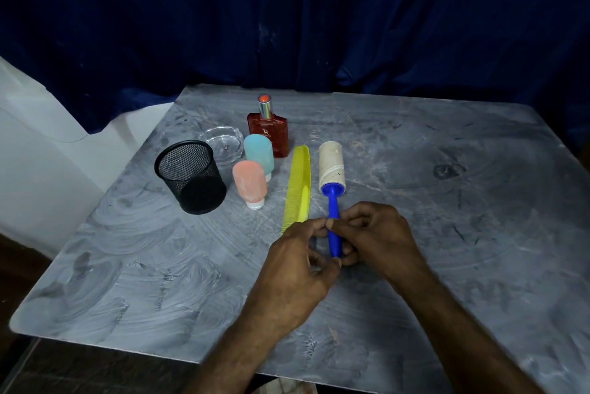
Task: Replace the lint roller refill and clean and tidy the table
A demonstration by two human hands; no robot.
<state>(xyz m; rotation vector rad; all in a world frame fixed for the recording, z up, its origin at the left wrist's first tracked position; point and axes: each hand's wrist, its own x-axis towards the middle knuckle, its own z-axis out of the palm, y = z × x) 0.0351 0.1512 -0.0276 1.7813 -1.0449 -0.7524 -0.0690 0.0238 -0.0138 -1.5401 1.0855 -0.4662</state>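
Note:
A lint roller (332, 170) with a worn beige roll and a blue handle lies on the grey table (447, 202), roll pointing away from me. Both hands meet at the handle's near end. My right hand (380, 240) curls its fingers around the blue handle from the right. From the left, my left hand (297, 269) pinches the handle with fingertips and thumb. The handle's near tip is partly hidden between the fingers.
Left of the roller lie a yellow comb (298, 184), a pink tube (249, 184), a blue tube (259, 155), a red perfume bottle (268, 130), a clear glass dish (222, 144) and a black mesh cup (191, 176). A dark blue curtain (287, 16) hangs behind.

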